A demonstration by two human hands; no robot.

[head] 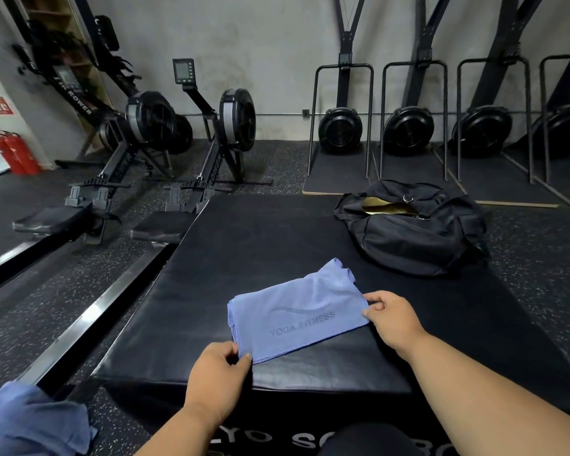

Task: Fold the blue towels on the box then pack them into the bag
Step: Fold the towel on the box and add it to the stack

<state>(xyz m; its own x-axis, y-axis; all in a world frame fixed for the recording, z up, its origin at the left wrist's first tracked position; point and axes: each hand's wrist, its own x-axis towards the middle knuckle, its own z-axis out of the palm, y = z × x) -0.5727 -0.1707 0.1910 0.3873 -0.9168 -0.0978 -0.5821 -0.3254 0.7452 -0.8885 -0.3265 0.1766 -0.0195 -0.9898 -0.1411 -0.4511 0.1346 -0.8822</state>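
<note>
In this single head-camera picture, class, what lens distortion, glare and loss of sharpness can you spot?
Head view: wide-angle bending bows the rowing machine rails and stretches the forearms at the edges; soft glare sheens the black box top; the blue towel, pinched by the left hand and right hand, is fairly sharp, while the bag and far wall look softer.

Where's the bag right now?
In the head view the black bag sits on the far right corner of the box, its top open, beyond the blue towel both hands are pinching.
</note>
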